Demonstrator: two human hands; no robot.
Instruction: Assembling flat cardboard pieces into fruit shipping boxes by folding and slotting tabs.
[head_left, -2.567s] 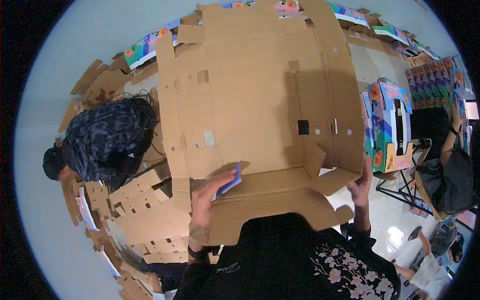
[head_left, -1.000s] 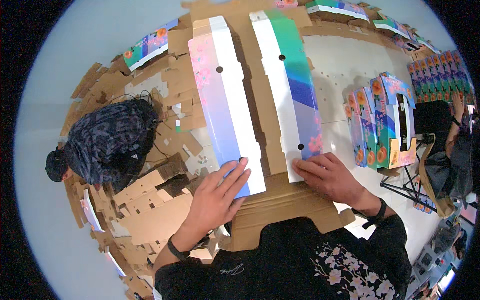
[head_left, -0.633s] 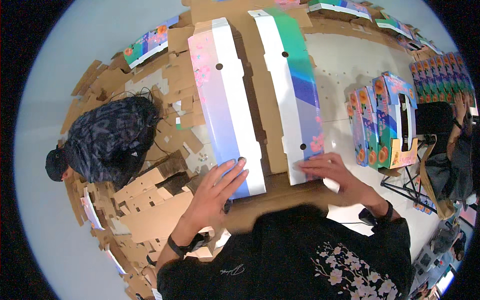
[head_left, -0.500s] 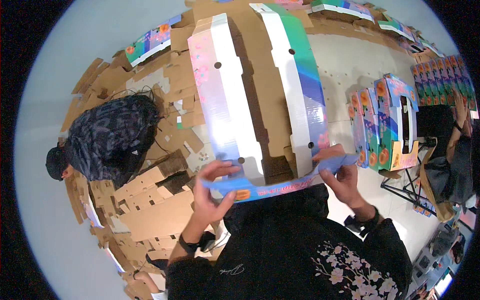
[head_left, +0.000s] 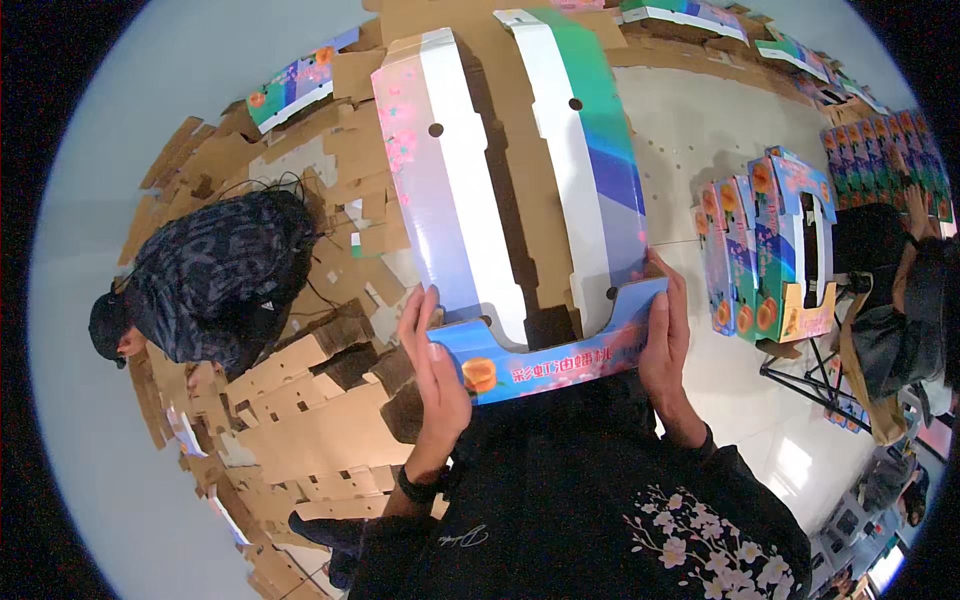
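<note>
A long printed cardboard fruit box [head_left: 415, 190] stretches away in front of me. White inner strips with round holes line both sides of its long open top, and brown cardboard shows inside. Its near end panel [head_left: 560, 376] stands folded up, blue with a peach picture and a cut-out dip in its upper edge. At the near left corner, my left hand [head_left: 438, 385] grips the box, thumb on the end panel and fingers along the side. My right hand [head_left: 664, 345] clasps the near right corner the same way, its fingers partly hidden.
Several finished-looking boxes [head_left: 765, 250] stand upright at right by a black metal stand [head_left: 810, 390]. A person in dark patterned clothes [head_left: 220, 275] bends over at left among cardboard sheets [head_left: 320, 430]. Another person's hand [head_left: 916, 210] touches stacked boxes [head_left: 885, 160] at far right.
The near end panel has swung upright, its printed face now showing fully. Both hands have shifted from its bent side flaps to the box's outer corners. The person at left has moved slightly.
</note>
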